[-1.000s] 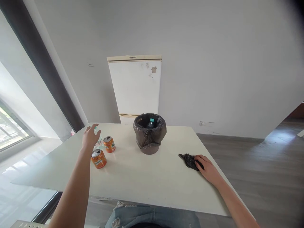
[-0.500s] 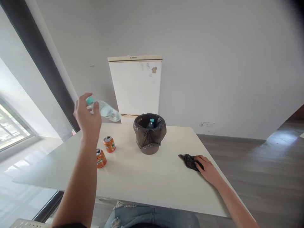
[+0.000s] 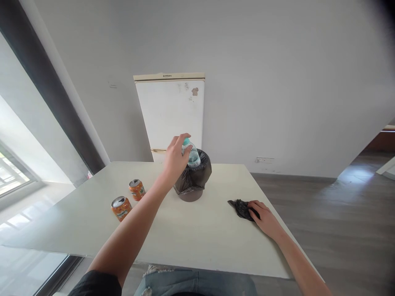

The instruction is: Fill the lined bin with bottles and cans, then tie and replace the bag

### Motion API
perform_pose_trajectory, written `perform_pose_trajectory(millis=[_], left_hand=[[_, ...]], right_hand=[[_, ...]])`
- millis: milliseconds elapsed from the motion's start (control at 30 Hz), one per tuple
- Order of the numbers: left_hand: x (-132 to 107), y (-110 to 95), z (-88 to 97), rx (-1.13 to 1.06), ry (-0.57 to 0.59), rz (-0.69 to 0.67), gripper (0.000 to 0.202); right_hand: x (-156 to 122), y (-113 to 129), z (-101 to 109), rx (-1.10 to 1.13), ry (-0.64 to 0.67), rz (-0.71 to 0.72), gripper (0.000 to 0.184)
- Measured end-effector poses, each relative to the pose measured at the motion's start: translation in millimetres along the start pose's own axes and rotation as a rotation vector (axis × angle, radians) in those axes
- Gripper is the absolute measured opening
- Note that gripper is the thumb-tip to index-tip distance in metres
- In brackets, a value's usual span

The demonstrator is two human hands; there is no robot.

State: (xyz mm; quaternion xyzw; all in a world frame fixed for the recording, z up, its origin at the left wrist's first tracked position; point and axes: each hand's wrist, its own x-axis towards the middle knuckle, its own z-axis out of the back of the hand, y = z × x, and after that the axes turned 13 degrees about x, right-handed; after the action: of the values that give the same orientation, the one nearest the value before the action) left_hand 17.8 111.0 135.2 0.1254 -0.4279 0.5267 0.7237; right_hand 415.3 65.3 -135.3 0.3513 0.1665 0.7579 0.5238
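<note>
My left hand grips a clear plastic bottle near its turquoise cap. The bottle tilts with its base over the mouth of a small trash bin, which is lined with a black plastic bag. Most of the bin's inside is hidden by the bottle and the hand. On the right, my right hand is closed on a crumpled black plastic bag lying on the table. Two orange drink cans, one nearer and one farther, stand left of my left forearm.
All of this rests on a pale table, whose right edge drops to a wood-look floor. Behind the table stands a white refrigerator against the grey wall. A window is at the far left.
My left hand has carried the bottle rightward, from above the cans to over the bin. The bottle inside the bin is now hidden. My right hand stays on the crumpled bag.
</note>
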Motion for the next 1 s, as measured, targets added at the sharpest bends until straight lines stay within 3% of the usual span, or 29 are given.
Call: perform_pose_trajectory(millis=[267, 633, 867, 1000], left_hand=[[24, 11, -42.9, 0.073, 0.427, -0.045, 0.024], [46, 26, -76.1, 0.251, 0.878, -0.144, 0.027], [52, 29, -85.9, 0.274, 0.929, -0.123, 0.025], [49, 32, -61.4, 0.187, 0.819, -0.125, 0.025]], right_hand=[[0, 3, 2, -0.011, 0.009, -0.016, 0.027], [0, 0, 2, 0.014, 0.014, -0.014, 0.025], [0, -3, 1, 0.008, 0.014, -0.008, 0.025], [-1, -6, 0, 0.014, 0.020, -0.009, 0.025]])
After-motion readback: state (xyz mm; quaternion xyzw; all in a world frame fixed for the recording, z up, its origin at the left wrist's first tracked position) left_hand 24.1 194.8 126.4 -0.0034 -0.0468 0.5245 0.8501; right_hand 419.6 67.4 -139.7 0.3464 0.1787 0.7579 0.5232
